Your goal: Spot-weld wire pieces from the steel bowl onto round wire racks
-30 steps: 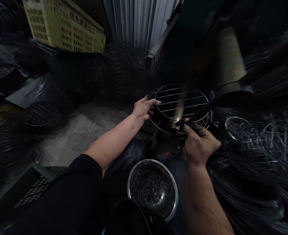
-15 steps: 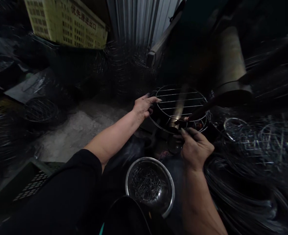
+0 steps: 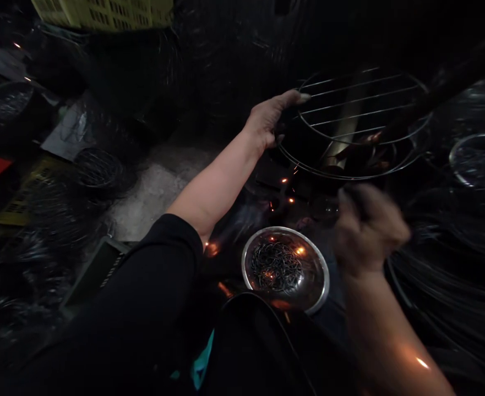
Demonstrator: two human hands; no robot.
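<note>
Left hand point(image 3: 269, 118) first, and it's gripping: thumb over the upper ring of a round wire rack point(image 3: 360, 114), fingers curled around its left side, the arm stretched well out. The right hand point(image 3: 368, 225) is just below the rack's near edge, apart from the wire, fingers curled in, thumb up; it's badly blurred, so I can't tell whether it's fully closed or pinching anything.

The rack sits out ahead, beyond the bowl, parallel bars across its upper ring, a second ring underneath. A dark bar point(image 3: 407, 120) slants in from the right, its tip at the rack's near side; contact is hard to judge. A pale cylindrical post point(image 3: 347, 129) shows through the bars.

And sparks point(image 3: 292, 200)! Orange points below the rack, more over the metal bowl point(image 3: 314, 291), a streak across the right forearm. In that bowl, by the person's lap, lies a tangle of short wire pieces point(image 3: 273, 267).

Wider now: coiled wire point(image 3: 452, 297) to the right, a metal ring point(image 3: 481, 159) above it, a dark green crate point(image 3: 97, 269) at left, a yellow crate point(image 3: 105, 14) at top left.
</note>
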